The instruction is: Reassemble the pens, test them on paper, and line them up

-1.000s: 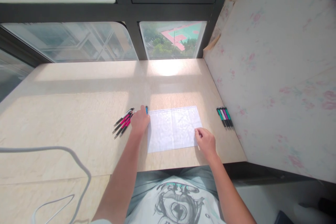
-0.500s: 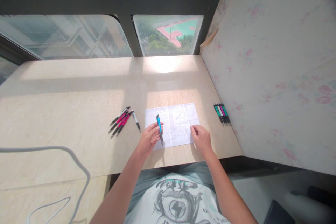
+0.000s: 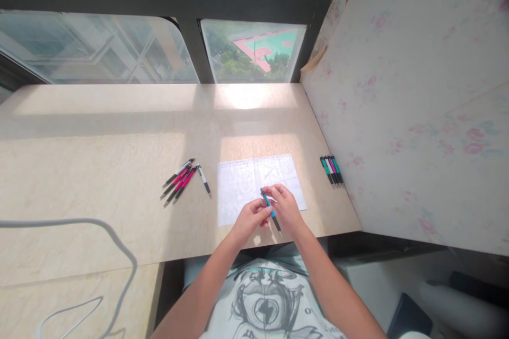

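A blue click pen with a dark grip is tilted between my two hands, its tip pointing down toward the desk's front edge. My left hand pinches it around the middle with the thumb on top. Closed at the pen's upper end is my right hand, its fingertips on the clicker end. Beneath the hands lies a white sheet of paper, with faint marks along its top edge; the hands cover its lower right part.
Left of the paper, a white pen lies beside a loose pile of pink and white pens. Several green, white and purple pens form a row by the papered wall. A grey cable curves over the desk at left.
My left hand has carried the blue pen right and toward me, tilting it. My right hand has moved left from the paper's right edge and taken hold of the pen's upper end.
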A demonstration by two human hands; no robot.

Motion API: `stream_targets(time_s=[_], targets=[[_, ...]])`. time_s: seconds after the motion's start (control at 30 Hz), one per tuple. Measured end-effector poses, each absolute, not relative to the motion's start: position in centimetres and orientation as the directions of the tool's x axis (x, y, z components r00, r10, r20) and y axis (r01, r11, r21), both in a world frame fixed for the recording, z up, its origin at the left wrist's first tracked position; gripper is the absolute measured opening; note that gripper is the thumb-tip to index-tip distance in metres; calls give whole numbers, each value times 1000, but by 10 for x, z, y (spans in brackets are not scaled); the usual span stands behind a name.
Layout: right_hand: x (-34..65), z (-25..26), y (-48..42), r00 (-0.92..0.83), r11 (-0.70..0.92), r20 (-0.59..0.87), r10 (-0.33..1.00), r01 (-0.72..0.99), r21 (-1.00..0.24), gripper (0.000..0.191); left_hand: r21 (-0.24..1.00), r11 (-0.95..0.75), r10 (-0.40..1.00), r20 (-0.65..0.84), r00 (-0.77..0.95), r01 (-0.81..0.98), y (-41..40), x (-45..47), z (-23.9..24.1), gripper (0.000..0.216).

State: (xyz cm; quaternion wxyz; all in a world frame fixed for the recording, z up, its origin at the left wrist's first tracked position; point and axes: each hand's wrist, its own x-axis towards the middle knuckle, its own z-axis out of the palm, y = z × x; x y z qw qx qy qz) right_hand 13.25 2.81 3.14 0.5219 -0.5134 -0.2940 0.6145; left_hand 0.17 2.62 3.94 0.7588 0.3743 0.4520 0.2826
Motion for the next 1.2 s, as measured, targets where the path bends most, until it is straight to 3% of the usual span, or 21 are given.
stream_targets(time_s=[0.23,0.4,0.5,0.67,0.83,0.97,1.2], targets=[[133,36,25,-160,-394,-360,919,-361,-845,35,894,445,836,-399,376,-41,29,8,43,34],[146,45,32,22,-274,-364,931,-619,-737,24,946,314,871,-322,370,83,33,-4,44,37],[164,47,40,53,-204,-375,925,-764,-612,17,947,151,926,-236,294,284,36,-19,41,35],[195,47,44,52,-141,-342,938,-845,-516,31,703,-161,952,-74,297,692,40,-42,31,33],[204,51,41,169,-28,-283,944,-815,-579,33,496,-286,931,-59,361,820,42,-47,17,34],[204,53,42,224,12,-311,924,-828,-560,30,441,-322,925,-43,378,838,43,-46,10,34],[205,55,42,190,14,-303,934,-866,-500,30,450,-331,921,-36,387,829,43,-46,10,33]])
